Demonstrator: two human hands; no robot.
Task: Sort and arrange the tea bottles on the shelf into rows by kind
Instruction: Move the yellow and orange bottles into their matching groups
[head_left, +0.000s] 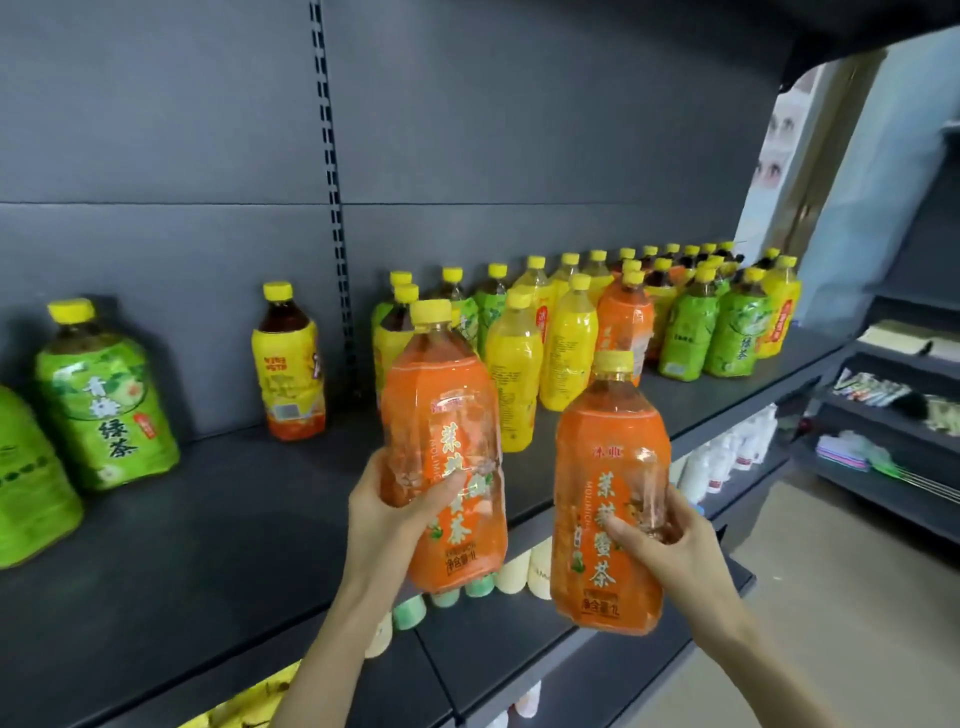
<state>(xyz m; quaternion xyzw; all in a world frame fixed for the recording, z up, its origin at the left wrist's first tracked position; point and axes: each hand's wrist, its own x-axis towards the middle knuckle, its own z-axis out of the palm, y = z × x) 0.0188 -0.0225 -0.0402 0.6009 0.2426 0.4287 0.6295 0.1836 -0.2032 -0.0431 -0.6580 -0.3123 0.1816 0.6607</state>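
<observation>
On my feed, two bottles were up at once. The left hand (387, 512) gripped an orange tea bottle (441, 415) low on its body, thumb laid across the front of the label and fingers curled round behind it. That bottle was clear of the shelf (208, 545), held in front of it with its yellow cap tipped a little to the left. The right hand (675, 540) held a second orange bottle (608, 467) the same way: thumb on the label, fingers wrapped round the right side. That one was near upright and sat lower, out past the shelf's front edge. The two held bottles were side by side but apart, with a gap between them.

Far left on the shelf stood a green tea bottle (106, 400), with another green bottle (26, 483) cut off by the frame edge just beside it. A yellow-label bottle (291, 364) stood alone against the back panel, well apart from both. Behind the hands and off to the right I saw a mixed cluster (571, 322) of yellow, green and orange bottles, crowded together. I couldn't count the far ones, they blurred into caps. Under the shelf, pale bottles (511, 571) showed on a lower shelf (493, 639).
</observation>
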